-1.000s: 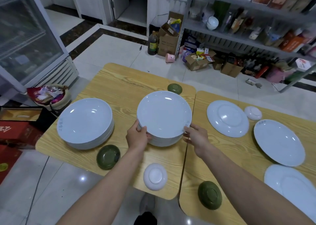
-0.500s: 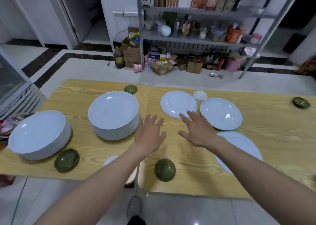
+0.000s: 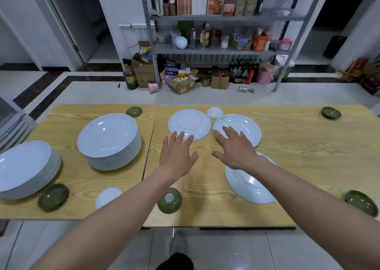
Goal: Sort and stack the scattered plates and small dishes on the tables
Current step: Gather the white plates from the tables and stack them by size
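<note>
Below the left wrist, a green dish (image 3: 169, 200) is resting upside down on the wooden table (image 3: 298, 156). A near white plate (image 3: 246, 185) is lying under the right forearm. The left hand (image 3: 176, 156) and right hand (image 3: 236, 150) are hovering, fingers spread wide, holding nothing. An overturned white plate (image 3: 189, 123) is sitting just beyond the left fingertips. The right fingertips are overlapping an upright white plate (image 3: 240, 126); contact cannot be confirmed. A plate stack (image 3: 109, 140) is standing left of the left hand.

The stack of plates (image 3: 109, 138) left of the left grip (image 3: 176, 156) is white. The small dish (image 3: 169, 201) near that grip is dark green. The table (image 3: 298, 146) is yellow with wavy brown lines.
</note>
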Available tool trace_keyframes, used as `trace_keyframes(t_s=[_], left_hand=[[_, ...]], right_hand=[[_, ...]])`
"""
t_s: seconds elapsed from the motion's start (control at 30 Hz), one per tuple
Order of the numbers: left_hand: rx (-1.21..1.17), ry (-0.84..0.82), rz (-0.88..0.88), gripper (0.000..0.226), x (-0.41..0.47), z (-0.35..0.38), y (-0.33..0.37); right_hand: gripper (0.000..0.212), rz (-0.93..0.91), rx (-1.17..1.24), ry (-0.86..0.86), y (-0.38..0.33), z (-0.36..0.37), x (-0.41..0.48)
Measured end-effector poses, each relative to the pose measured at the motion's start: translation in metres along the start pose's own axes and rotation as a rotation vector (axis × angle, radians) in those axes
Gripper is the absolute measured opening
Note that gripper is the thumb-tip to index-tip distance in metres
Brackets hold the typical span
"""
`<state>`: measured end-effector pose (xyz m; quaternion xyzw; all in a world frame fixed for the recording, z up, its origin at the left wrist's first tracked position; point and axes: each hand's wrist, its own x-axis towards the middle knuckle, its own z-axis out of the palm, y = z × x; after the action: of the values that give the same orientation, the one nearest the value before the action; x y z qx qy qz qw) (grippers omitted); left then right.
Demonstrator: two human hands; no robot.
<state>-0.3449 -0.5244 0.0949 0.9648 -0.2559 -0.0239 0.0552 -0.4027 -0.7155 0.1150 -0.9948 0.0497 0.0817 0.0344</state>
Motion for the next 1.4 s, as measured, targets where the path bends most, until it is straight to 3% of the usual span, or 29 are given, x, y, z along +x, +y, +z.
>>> trace_keyframes(t_s=[0.5,0.83,1.07,1.27,1.4], left_hand=[[-0.012,-0.03,0.007,0.063,0.109,0.017,-0.037],[-0.127,-0.096,-0.117,0.063,0.164,0.041,-0.053],[-0.394,-0.239,-0.371,0.063,0.216,0.063,-0.067],[-0.565,-0.29,-0.591,0.067,0.258,0.086,-0.083],[-0.678,-0.308,-0.754,0.069,0.273,0.1,-0.095]], right_hand=[[0.075,-0.071,-0.037,-0.007,0.001,-0.005,0.121],[0.064,-0.033,0.172,-0.06,0.011,0.008,0.185],[0.07,0.063,0.387,-0.197,0.02,0.027,0.242],[0.082,0.341,0.686,-0.275,0.035,0.042,0.292],[0.07,0.478,0.746,-0.321,0.041,0.059,0.314]])
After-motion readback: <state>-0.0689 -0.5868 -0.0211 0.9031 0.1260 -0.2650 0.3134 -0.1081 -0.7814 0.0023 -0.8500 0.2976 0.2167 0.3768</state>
